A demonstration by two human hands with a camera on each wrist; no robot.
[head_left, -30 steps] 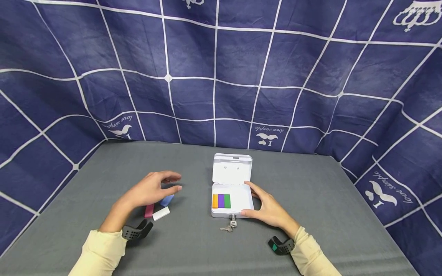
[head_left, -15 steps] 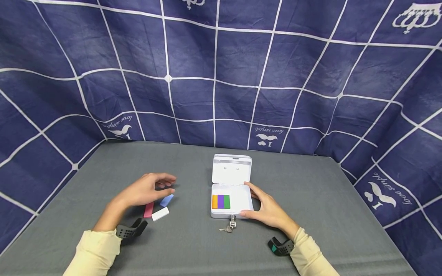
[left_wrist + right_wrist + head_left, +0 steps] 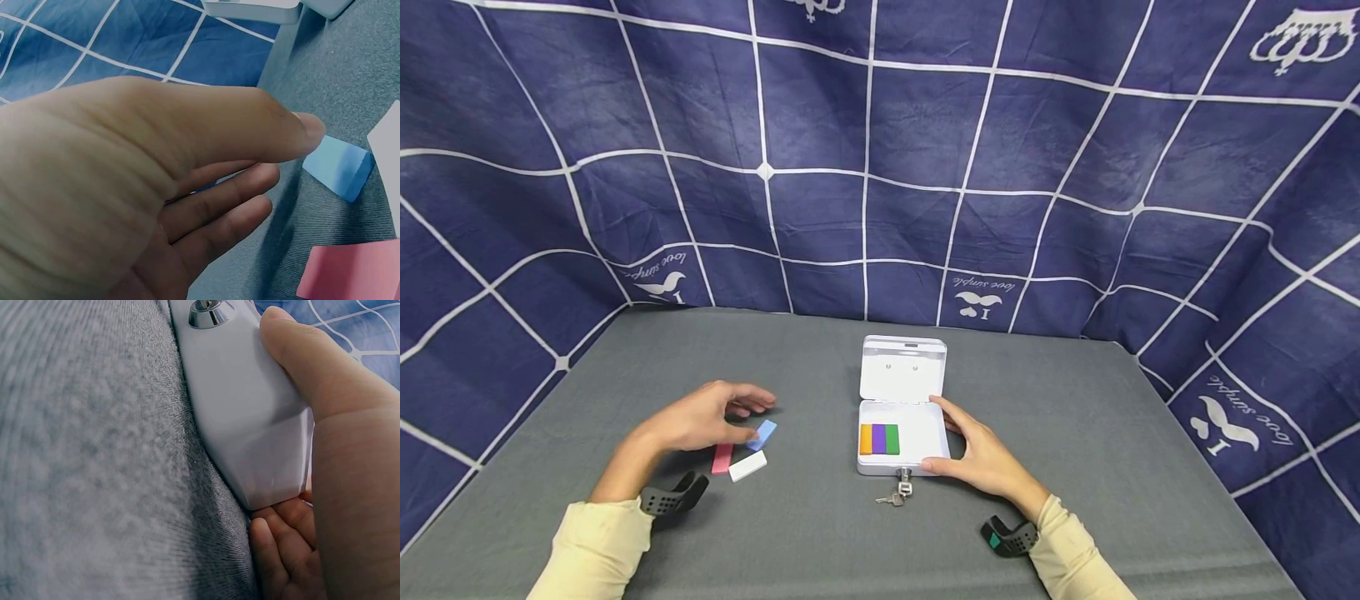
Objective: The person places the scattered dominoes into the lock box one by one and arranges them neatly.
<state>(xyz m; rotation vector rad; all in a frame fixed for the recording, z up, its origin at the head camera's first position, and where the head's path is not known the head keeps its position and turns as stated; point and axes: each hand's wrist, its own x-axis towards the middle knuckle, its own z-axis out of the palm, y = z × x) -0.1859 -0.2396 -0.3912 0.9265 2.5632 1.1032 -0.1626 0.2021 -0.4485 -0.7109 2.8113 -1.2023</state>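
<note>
My left hand (image 3: 700,418) hovers over the left side of the table, fingers relaxed and nothing between them. Its thumb tip overlaps the near end of a blue block (image 3: 765,433) in the head view. Beside that block lie a pink block (image 3: 722,459) and a white block (image 3: 748,467). With my right hand (image 3: 981,454) I hold the right side of a white lock box (image 3: 922,433), thumb at the front corner, other fingers along the side. The box's lid stands raised. Orange (image 3: 867,439), purple (image 3: 879,439) and green (image 3: 892,439) blocks sit side by side at its left.
Keys (image 3: 891,499) hang from the lock (image 3: 210,317) on the box's front and lie on the grey tabletop (image 3: 820,533). A blue curtain (image 3: 820,217) with white lines rises behind the table and at both sides.
My left hand has moved left and slightly down, bringing its thumb over the blue block and uncovering more of it. The right hand stays on the box.
</note>
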